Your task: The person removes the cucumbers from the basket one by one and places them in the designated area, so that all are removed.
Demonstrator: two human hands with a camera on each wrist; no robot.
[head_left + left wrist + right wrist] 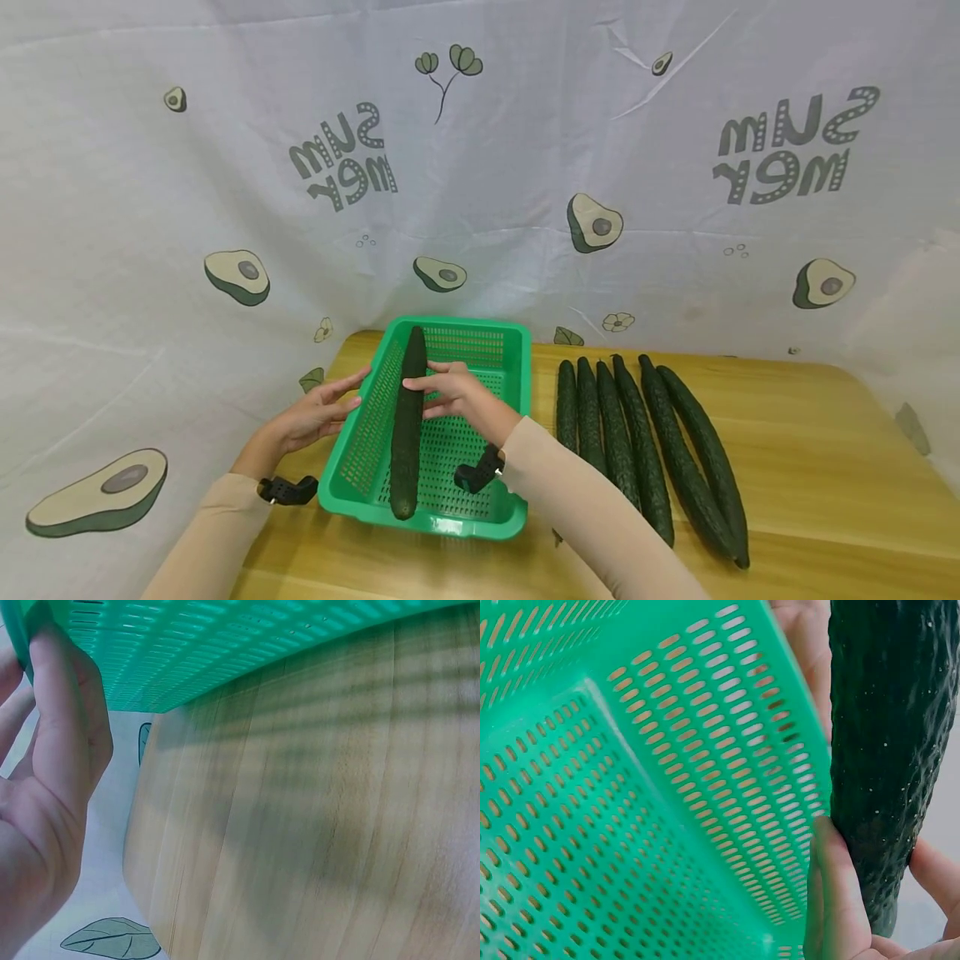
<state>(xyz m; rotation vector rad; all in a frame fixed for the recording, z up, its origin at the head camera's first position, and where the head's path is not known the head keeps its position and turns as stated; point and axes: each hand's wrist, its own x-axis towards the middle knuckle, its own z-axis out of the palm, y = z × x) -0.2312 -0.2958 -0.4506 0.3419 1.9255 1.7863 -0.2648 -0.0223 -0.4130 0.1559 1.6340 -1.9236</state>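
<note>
My right hand (453, 392) grips a long dark green cucumber (407, 433) around its middle, fingers on one side and thumb on the other. The cucumber is held lengthwise over the left part of a green plastic basket (522, 367) with slotted walls. In the right wrist view, its bumpy skin (889, 750) shows between the fingertips (832, 862), beside the basket wall (705, 750). My left hand (311, 417) is at the basket's left side, its fairly straight fingers touching the rim from outside. The left wrist view shows the fingers (60, 705) against the basket's edge.
Several cucumbers (618, 425) lie roughly side by side on the wooden table (810, 467), right of the basket. My right forearm (592, 517) partly covers them. A white cloth (510, 167) with avocado prints hangs behind and along the sides.
</note>
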